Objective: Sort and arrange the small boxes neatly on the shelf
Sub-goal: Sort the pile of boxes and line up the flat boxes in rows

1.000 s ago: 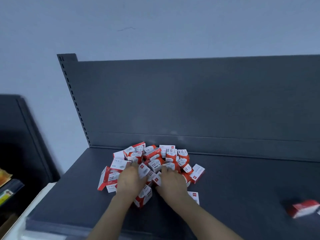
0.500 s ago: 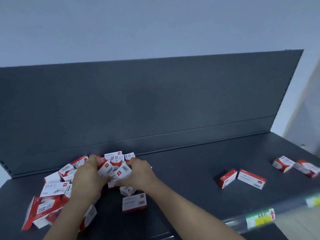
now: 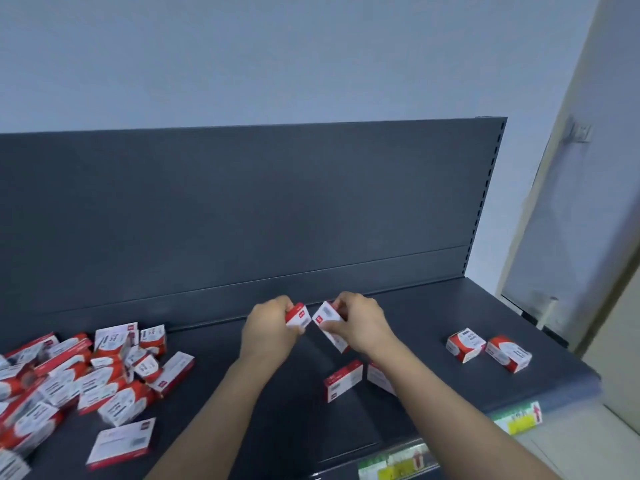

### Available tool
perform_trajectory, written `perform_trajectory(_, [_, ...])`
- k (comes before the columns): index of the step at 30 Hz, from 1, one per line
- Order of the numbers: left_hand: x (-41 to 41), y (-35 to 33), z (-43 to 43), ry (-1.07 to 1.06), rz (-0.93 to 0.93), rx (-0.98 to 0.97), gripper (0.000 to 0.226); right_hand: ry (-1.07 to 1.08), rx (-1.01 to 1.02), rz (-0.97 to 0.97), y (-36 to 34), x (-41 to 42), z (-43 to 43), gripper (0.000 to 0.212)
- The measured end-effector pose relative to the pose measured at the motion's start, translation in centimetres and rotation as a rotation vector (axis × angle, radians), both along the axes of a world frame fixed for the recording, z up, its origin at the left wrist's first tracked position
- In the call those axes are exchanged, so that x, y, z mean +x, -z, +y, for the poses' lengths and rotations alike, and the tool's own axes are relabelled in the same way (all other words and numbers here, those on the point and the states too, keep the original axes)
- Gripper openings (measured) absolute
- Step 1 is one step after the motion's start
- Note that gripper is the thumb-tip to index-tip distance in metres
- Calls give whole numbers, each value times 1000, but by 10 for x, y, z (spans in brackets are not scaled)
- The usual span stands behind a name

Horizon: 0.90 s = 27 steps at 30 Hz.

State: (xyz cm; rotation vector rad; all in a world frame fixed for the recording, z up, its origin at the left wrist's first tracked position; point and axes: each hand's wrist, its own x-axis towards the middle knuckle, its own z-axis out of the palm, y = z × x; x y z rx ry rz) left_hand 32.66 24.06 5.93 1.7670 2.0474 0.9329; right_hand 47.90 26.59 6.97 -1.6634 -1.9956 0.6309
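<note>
While the fingers (image 3: 277,304) of the left hand (image 3: 268,329) curl round a first box (image 3: 299,316), small, red and white, with the thumb under it, those of the right hand (image 3: 362,325) pinch a second box (image 3: 328,322) by its edges. The two are held just apart, tilted toward each other, above the middle of the shelf (image 3: 242,420) and near its back edge.

Below the right forearm a lone box (image 3: 343,380) stands on the shelf. Another box (image 3: 378,375) is just beside it, partly hidden by the arm. Further right, well apart from the hands, an inner box (image 3: 465,345) and an outer box (image 3: 509,353) sit side by side. At the left the pile of boxes (image 3: 86,372) lies jumbled, and a flat box (image 3: 121,443) lies face up just in front of it.

The shelf is matte dark grey, with a tall back panel (image 3: 242,209) of the same colour and a slotted upright (image 3: 486,202) at its right end. Green and yellow price labels (image 3: 517,419) sit in the front rail. Behind is a plain pale wall (image 3: 277,57), and a pale door (image 3: 595,237) stands at the right.

Half a second ago both hands were buried in the pile, fingers among the boxes. Now they have come out of it with one box each and moved rightward. The view has swung with them, so the pile sits at the left edge and the shelf's right end shows in full.
</note>
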Motion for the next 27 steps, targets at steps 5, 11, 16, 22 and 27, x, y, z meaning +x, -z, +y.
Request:
perform_trajectory(5, [50,24,21,-9,112,-59,10,29,16,-247,12,51,21,16])
perform_trajectory(11, [76,39,22,12,179,-222,16,-53,-90,-381,44,75,30,21])
perform_trajectory(16, [78,39,18,94,213,-367,3,-150,-113,-497,52,78,28,9])
perform_trajectory(22, [75,30,13,77,251,-268,37,-110,115,-427,47,61,26,26])
perform_trajectory(27, [42,5,0,-69,463,-16,52,-153,439,-231,31,18,19,53])
